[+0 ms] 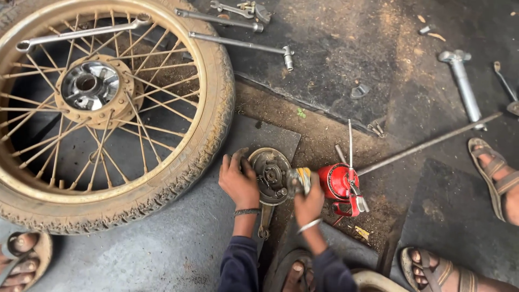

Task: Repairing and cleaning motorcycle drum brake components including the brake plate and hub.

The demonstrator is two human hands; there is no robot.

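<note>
A round metal brake plate (272, 174) lies on the ground in front of me, with a lever arm sticking out towards me. My left hand (238, 179) grips its left rim. My right hand (308, 203) is closed around a small object with a yellowish tip (300, 179), pressed against the plate's right side; what the object is I cannot tell. A red oil can (339, 182) with a thin spout stands just right of my right hand.
A spoked, mud-caked motorcycle wheel (213, 108) lies at the left, a long spanner (81, 33) across its spokes. Socket bars (241, 45), a large wrench (464, 82) and a long rod (427, 145) lie about. Other people's sandalled feet (494, 176) show at the right and bottom left.
</note>
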